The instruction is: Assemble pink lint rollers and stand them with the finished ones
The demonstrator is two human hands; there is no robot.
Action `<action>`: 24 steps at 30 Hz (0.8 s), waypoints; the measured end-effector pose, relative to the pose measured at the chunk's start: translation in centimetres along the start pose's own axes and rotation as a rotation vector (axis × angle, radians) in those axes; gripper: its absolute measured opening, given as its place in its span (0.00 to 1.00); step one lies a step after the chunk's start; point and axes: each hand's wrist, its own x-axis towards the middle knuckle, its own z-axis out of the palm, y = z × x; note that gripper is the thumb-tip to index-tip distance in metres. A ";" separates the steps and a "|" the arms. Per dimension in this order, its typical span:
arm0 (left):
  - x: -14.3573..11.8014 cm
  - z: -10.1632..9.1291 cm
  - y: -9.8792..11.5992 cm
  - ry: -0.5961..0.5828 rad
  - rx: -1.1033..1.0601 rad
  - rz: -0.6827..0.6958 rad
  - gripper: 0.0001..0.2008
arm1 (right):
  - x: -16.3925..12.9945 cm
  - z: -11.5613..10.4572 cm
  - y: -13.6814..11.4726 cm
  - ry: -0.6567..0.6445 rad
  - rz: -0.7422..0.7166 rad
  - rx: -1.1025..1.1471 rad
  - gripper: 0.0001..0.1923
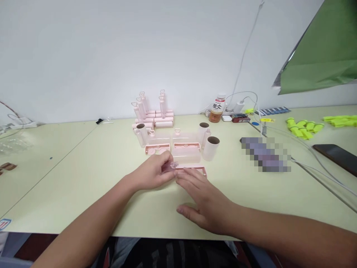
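Right now the left hand is pinching a small clear pink piece between its fingertips. That piece is sitting at the left end of a flat pink case on the pale green table. The right hand is lying flat and open, fingers spread, and seems to be touching the case's near edge. Pink rolls are standing just behind.
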 end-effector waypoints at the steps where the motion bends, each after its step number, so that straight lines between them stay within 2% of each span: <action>1: -0.1 0.1 0.2 0.082 -0.080 0.043 0.11 | 0.1 -0.2 0.0 0.076 -0.009 0.047 0.26; 3: -0.3 0.6 0.7 0.244 -0.265 0.144 0.14 | 0.3 -0.5 -0.1 0.168 0.026 0.149 0.22; 5: -0.4 1.1 1.3 0.360 -0.429 0.224 0.18 | 0.5 -0.7 -0.2 0.177 0.112 0.244 0.25; 7: -0.5 1.8 1.9 0.411 -0.560 0.253 0.21 | 0.7 -0.7 -0.3 0.146 0.172 0.361 0.29; 9: -0.4 2.5 2.2 0.402 -0.695 0.266 0.23 | 0.9 -0.5 -0.2 0.105 0.161 0.534 0.27; 12: -0.2 3.1 2.1 0.295 -0.847 0.285 0.21 | 1.1 -0.1 0.1 0.047 0.108 0.880 0.19; 15: 0.0 3.1 1.7 0.225 -0.884 0.255 0.20 | 1.2 0.1 0.5 0.011 0.136 1.069 0.21; 17: 0.1 3.1 1.5 0.263 -0.876 0.231 0.19 | 1.3 0.0 0.6 0.029 0.157 1.043 0.22; 20: 0.4 3.3 1.5 0.322 -0.911 0.177 0.18 | 1.4 -0.5 0.6 0.070 0.121 0.838 0.23; 22: 0.7 3.1 1.8 0.359 -1.012 0.078 0.20 | 1.3 -0.8 0.4 0.086 0.060 0.654 0.23; 24: 1.1 2.6 2.1 0.448 -1.152 -0.071 0.23 | 1.1 -1.2 0.2 0.098 0.001 0.522 0.24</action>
